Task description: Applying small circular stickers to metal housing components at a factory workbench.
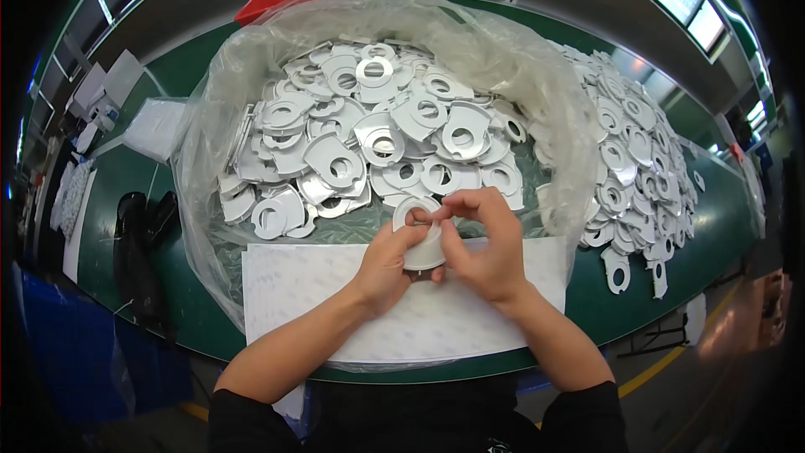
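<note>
Pinching one flat, shiny metal ring plate (417, 231), left hand (387, 264) and right hand (484, 245) both grip it.

The flat ring-shaped pieces (381, 147) are silvery grey and white. The worktop (172, 294) is dark green; the bag (520, 59) is clear, the sheet (319, 285) white.

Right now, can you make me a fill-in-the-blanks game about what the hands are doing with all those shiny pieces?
1. Both hands, left hand and right hand, hold one flat part with a ____ hole in it.
2. The big pile of metal parts lies inside a clear plastic ____.
3. The table top is coloured ____.
4. A second pile of parts lies to the person's ____.

Missing words: round; bag; green; right
</note>
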The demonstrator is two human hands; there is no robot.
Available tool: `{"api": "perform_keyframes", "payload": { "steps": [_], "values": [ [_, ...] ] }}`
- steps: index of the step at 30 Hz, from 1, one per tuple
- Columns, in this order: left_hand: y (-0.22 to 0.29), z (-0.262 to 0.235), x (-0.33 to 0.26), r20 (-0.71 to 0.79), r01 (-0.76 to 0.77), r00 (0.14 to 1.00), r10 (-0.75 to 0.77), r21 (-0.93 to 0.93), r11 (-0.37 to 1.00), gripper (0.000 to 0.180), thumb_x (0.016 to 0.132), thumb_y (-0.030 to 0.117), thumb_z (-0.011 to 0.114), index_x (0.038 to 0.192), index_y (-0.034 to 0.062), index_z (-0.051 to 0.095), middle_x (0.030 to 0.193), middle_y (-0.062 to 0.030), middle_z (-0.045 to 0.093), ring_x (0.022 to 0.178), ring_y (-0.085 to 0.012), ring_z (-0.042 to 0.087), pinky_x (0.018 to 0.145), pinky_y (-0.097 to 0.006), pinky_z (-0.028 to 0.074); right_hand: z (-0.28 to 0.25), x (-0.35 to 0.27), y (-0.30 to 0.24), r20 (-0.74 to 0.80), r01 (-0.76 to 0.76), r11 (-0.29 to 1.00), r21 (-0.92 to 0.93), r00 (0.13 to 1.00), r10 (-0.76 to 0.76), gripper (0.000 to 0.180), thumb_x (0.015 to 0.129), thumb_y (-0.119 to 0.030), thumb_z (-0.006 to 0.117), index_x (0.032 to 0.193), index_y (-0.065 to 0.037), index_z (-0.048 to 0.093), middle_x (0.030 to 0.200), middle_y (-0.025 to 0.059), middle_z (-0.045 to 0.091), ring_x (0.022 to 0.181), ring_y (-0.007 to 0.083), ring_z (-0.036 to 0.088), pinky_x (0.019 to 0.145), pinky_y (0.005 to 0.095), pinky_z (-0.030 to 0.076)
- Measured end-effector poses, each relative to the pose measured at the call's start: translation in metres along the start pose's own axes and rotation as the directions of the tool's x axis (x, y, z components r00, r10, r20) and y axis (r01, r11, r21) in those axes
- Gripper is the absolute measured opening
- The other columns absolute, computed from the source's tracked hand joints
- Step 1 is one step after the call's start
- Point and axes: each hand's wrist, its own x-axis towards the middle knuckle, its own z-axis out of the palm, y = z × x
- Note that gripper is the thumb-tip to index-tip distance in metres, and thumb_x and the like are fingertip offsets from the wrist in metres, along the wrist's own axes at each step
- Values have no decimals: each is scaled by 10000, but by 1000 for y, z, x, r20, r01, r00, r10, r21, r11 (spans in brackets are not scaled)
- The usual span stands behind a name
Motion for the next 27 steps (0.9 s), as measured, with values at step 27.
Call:
{"api": "perform_keyframes", "payload": {
  "steps": [27],
  "values": [
    [0,7,-6,185,-34,983,-6,213,977,518,965,524,259,1269,107,306,852,-111,577,693,-149,572,521,-229,419,-10,7,-19,-13,-229,972,-42,973,229,208,744,-201,707,716,-20,609,618,17,584,523,81,503,439,269,380]
  ]
}}
